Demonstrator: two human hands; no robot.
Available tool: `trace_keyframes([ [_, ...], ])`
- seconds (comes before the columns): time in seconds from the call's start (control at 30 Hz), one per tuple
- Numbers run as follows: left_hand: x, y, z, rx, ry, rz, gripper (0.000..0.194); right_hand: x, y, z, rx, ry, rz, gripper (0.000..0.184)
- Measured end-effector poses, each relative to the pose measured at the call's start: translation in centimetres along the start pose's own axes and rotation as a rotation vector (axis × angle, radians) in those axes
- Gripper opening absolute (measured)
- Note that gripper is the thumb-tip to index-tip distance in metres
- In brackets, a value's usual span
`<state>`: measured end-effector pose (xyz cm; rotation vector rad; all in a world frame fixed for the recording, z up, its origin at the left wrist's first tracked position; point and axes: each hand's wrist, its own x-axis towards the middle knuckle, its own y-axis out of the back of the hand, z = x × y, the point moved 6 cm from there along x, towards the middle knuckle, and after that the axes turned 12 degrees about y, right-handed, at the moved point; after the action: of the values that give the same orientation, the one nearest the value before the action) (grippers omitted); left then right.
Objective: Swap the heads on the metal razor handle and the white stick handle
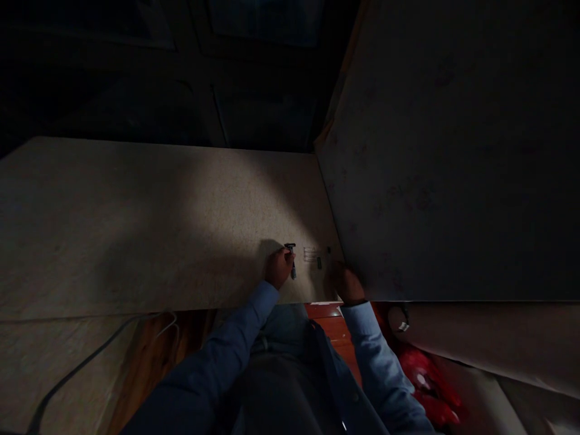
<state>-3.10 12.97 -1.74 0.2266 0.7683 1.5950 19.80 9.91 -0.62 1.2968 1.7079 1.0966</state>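
Note:
My left hand [278,267] is closed, its fingertips pinching a small dark T-shaped razor [293,266] upright over the pale tabletop [217,205]. To the right of the razor lie several thin, light-coloured slim pieces [310,254] in a row, too small to name. Beside them are a small dark greenish piece [319,263] and a tiny black piece [328,249]. My right hand [347,283] is just right of these pieces, near the table's front edge. Its fingers are dim and smeared, so I cannot make out whether they hold anything.
A large pale panel [430,181] borders the table on the right. Dark window panes [267,115] stand behind it. A grey cable [90,356] runs below the front edge at left. On the lower right lies a red item [428,383], above reddish-brown flooring [339,329].

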Motion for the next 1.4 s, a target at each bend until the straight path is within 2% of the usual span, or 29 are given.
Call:
trace_keyframes([
  [0.2,-0.9,-0.5,0.4,0.064,-0.022,-0.018,0.017,0.3,-0.7,0.3,-0.025,-0.139,-0.063,0.031],
  [0.4,-1.1,-0.8,0.2,0.104,-0.062,0.01,0.022,2.3,-0.4,-0.2,-0.062,-0.183,-0.046,0.034],
  [0.53,-1.0,-0.8,0.1,0.069,-0.084,-0.029,0.025,2.2,-0.1,-0.8,-0.1,-0.2,-0.035,0.035],
  [0.7,-1.3,-0.9,-0.5,-0.001,-0.117,-0.094,0.026,0.2,0.3,-2.7,-0.15,-0.168,0.044,0.036],
  [0.87,-1.7,-1.3,-1.1,-0.043,-0.147,-0.133,0.027,-1.8,0.5,-4.2,-0.123,-0.111,0.315,0.036],
  [0.93,-1.9,-1.2,-0.9,-0.051,-0.155,-0.14,0.029,-2.1,0.0,-4.5,-0.063,-0.075,0.366,0.036],
  [1.1,-2.7,-1.1,0.5,0.043,-0.12,-0.157,0.031,-2.0,-1.4,-4.1,0.01,-0.053,0.402,0.035],
  [1.27,-3.0,-1.1,1.8,0.178,-0.072,-0.114,0.041,-1.7,-1.4,-3.2,-0.051,-0.017,0.451,0.033],
  [1.4,-2.9,-1.6,2.1,0.245,-0.063,-0.093,0.044,-0.2,-1.4,-2.8,-0.117,0.005,0.311,0.032],
])
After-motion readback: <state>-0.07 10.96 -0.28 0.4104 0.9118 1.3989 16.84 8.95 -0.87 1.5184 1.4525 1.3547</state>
